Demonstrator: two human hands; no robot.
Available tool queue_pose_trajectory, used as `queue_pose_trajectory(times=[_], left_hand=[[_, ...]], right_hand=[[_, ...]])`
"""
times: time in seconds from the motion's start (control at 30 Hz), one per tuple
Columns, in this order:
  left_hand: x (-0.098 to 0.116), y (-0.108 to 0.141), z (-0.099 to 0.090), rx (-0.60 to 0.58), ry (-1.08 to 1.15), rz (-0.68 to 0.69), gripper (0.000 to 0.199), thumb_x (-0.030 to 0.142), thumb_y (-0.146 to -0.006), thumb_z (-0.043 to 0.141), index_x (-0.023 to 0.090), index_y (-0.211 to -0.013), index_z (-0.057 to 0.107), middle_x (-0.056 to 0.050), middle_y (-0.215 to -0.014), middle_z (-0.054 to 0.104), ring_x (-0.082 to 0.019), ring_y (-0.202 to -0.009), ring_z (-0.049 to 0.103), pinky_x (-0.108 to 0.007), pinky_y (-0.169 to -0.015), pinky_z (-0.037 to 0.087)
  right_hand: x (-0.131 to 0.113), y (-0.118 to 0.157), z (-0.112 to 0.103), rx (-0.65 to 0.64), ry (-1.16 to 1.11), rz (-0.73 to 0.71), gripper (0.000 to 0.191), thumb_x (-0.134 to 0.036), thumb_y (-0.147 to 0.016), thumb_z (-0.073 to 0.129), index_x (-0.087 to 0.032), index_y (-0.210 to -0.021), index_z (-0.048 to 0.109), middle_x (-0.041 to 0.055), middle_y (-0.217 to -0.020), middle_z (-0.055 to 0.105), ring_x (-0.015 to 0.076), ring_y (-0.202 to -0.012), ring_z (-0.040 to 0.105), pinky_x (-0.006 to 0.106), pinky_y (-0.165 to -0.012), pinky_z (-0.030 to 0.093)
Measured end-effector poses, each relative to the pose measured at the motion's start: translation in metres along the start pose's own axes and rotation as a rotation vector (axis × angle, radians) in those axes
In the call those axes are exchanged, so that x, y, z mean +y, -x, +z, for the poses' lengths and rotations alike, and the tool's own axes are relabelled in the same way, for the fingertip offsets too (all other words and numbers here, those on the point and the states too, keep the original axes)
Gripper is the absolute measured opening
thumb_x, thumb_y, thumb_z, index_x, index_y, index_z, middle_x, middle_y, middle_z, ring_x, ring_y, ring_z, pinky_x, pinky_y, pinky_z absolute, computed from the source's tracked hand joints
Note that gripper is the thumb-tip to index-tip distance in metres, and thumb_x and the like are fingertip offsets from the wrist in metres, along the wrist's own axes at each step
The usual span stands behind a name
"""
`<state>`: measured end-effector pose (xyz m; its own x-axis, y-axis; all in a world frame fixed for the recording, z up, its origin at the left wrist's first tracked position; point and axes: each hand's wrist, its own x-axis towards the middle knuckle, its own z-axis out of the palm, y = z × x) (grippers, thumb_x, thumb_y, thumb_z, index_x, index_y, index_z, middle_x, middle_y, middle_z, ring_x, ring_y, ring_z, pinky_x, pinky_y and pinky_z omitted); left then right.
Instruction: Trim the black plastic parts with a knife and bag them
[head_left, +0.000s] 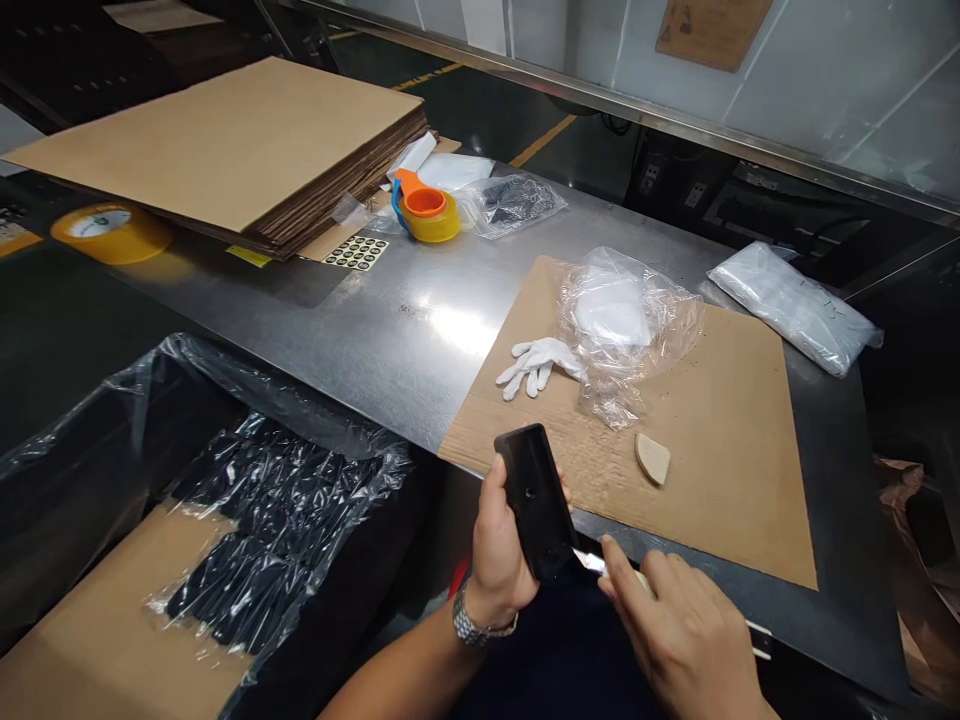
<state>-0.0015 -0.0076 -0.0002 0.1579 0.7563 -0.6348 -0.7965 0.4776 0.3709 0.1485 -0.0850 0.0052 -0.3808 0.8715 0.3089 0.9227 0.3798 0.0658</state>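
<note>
My left hand (pixel 499 550) is closed around a black, shallow, tray-like plastic part (pixel 536 500), its hollow side facing me. In my right hand (pixel 686 625) is a knife (pixel 589 562) with a short shiny blade and a pale handle, whose end shows past my palm. The blade tip meets or nearly meets the lower right edge of the black part; exact contact is hard to tell. Beyond my hands, on a cardboard sheet (pixel 720 480), lie a beige wedge-shaped piece (pixel 652 459), a white glove (pixel 538 365) and a crumpled clear plastic bag (pixel 630 310) with white contents.
A metal table (pixel 360 330) carries stacked cardboard (pixel 247 150), an orange-and-blue tape dispenser (pixel 426 208), a yellow tape roll (pixel 112 232), a sticker sheet (pixel 357 253) and a wrapped white packet (pixel 795 305). At lower left, a plastic-lined bin (pixel 180 360) holds wrapped black parts (pixel 255 550).
</note>
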Motion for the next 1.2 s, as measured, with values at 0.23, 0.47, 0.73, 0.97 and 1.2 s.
queue_pose_trajectory(times=[0.23,0.47,0.73,0.97,1.2], left_hand=[[0.001,-0.005,0.000,0.017,-0.015,-0.137,0.051,0.047,-0.088,0.038,0.008,-0.076,0.067,-0.007,-0.067,0.067,-0.014,-0.055,0.061,-0.024,-0.054,0.052],[0.000,-0.003,0.001,-0.004,-0.049,-0.203,0.057,0.052,-0.088,0.034,0.007,-0.073,0.066,-0.007,-0.060,0.063,-0.014,-0.050,0.058,-0.024,-0.052,0.051],[-0.004,-0.006,0.000,-0.004,0.022,-0.231,0.055,0.050,-0.088,0.034,0.008,-0.071,0.066,-0.007,-0.055,0.061,-0.014,-0.050,0.059,-0.024,-0.052,0.050],[-0.003,-0.006,0.003,0.013,0.003,-0.276,0.057,0.049,-0.089,0.032,0.006,-0.070,0.065,-0.009,-0.056,0.062,-0.014,-0.049,0.059,-0.023,-0.051,0.050],[-0.011,-0.004,0.002,0.005,-0.022,-0.214,0.056,0.052,-0.087,0.034,0.008,-0.072,0.066,-0.008,-0.057,0.062,-0.014,-0.048,0.058,-0.024,-0.050,0.049]], right_hand=[[0.007,-0.002,-0.008,-0.168,-0.525,0.134,0.027,-0.027,-0.096,0.036,-0.017,-0.108,0.057,0.0006,-0.068,0.058,0.0120,-0.056,0.056,0.023,-0.051,0.040],[-0.002,-0.010,0.002,-0.139,-0.894,0.234,0.019,-0.017,-0.090,0.047,-0.019,-0.107,0.054,0.0020,-0.076,0.059,0.0116,-0.059,0.057,0.022,-0.054,0.045],[-0.014,-0.008,0.022,0.119,-0.791,0.070,0.019,-0.003,-0.084,0.043,-0.013,-0.095,0.054,0.0076,-0.075,0.058,0.0152,-0.067,0.055,0.026,-0.058,0.045],[-0.012,0.002,0.025,-0.027,-1.027,0.515,0.017,-0.021,-0.091,0.042,-0.019,-0.077,0.052,-0.0026,-0.059,0.051,0.0089,-0.048,0.047,0.019,-0.046,0.039],[-0.011,-0.005,0.008,-0.044,-1.058,0.448,0.012,-0.024,-0.086,0.053,-0.019,-0.077,0.059,-0.0019,-0.062,0.056,0.0103,-0.053,0.052,0.020,-0.050,0.042]])
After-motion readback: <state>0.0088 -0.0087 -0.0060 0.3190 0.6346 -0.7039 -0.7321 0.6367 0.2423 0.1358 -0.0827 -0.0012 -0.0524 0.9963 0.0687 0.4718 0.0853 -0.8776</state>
